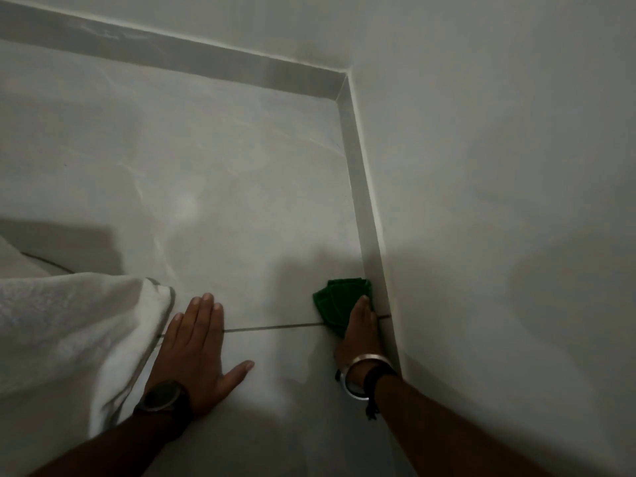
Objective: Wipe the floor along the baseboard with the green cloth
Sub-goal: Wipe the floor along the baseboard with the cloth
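Note:
A folded green cloth (339, 299) lies on the pale tiled floor (223, 187), pressed right against the grey baseboard (361, 187) of the right-hand wall. My right hand (361, 333) rests flat on the cloth's near half, fingers pointing away from me, and wears a metal bangle and a dark wristband. My left hand (196, 349) lies flat on the bare floor to the left, fingers together, thumb out, a dark watch on the wrist. It holds nothing.
White bedding (69, 332) hangs down to the floor at the left, touching my left hand's outer edge. A second baseboard (165, 51) runs along the far wall and meets the right one in the corner. A dark grout line crosses between my hands.

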Demonstrator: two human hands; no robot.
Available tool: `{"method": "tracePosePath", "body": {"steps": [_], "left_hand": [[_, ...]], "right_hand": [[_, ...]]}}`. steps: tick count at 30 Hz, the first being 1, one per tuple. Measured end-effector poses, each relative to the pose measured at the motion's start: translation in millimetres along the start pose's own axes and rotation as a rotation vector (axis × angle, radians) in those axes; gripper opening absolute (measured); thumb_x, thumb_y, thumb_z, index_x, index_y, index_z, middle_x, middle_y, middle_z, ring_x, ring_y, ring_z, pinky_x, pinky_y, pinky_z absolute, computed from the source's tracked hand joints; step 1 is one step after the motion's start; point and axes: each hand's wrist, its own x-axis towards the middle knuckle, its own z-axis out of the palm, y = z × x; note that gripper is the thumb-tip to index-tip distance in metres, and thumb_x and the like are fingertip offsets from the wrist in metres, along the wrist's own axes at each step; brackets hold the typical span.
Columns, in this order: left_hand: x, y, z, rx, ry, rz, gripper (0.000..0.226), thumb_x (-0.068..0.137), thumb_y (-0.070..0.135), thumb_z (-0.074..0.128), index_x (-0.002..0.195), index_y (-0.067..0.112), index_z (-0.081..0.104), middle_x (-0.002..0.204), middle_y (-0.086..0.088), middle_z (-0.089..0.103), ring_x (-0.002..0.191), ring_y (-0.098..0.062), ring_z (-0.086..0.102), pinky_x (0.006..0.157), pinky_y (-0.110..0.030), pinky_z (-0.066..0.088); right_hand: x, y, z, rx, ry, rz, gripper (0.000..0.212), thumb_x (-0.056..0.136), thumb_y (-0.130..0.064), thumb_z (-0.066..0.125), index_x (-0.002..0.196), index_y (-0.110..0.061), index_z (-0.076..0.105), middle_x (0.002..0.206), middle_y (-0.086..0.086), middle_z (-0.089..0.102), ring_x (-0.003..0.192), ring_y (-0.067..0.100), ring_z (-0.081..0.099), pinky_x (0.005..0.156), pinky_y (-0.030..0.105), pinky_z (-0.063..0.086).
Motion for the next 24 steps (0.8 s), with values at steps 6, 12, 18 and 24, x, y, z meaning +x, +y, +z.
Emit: {"method": "tracePosePath", "body": {"steps": [6,12,18,24], "left_hand": [[0.7,1.2,-3.2,-0.024,-0.030,-0.005,0.113,0.084,0.082,0.041,0.157,-0.003,0.025,0.165,-0.025,0.022,0.153,-0.040,0.017,0.123,-0.042,-0.003],[0.9,1.6,-3.5,-0.038,-0.024,0.002,0.112,0.082,0.080,0.042,0.155,-0.004,0.027,0.164,-0.026,0.025,0.152,-0.042,0.020,0.123,-0.044,0.001],[1.3,2.0,1.5,-0.017,0.007,0.004,0.112,0.083,0.079,0.041,0.155,-0.005,0.027,0.164,-0.027,0.024,0.152,-0.043,0.020,0.122,-0.049,0.008],[1.3,2.3,3.4,-0.006,0.006,0.008,0.112,0.083,0.080,0.040,0.155,-0.005,0.026,0.164,-0.028,0.023,0.152,-0.043,0.018,0.121,-0.051,0.011]], "right_hand": [[-39.5,38.0,33.2,0.018,0.087,-0.111,0.089,0.085,0.011,0.044,0.137,-0.016,-0.023,0.156,0.002,-0.019,0.144,0.021,-0.012,0.113,0.024,-0.008],[-76.7,76.7,65.5,-0.100,0.161,-0.195,0.113,0.068,0.005,0.058,0.146,-0.021,-0.019,0.156,0.008,0.007,0.142,0.023,0.002,0.112,0.021,-0.004],[-76.8,72.6,64.1,-0.082,0.207,-0.242,0.082,0.075,-0.025,0.036,0.150,-0.008,0.006,0.159,0.007,0.002,0.145,0.025,0.004,0.115,0.033,0.007],[-38.0,47.3,52.7,-0.097,0.281,-0.278,0.078,0.086,-0.046,0.037,0.149,-0.006,0.011,0.158,0.012,0.008,0.145,0.024,0.003,0.115,0.045,0.018]]}}
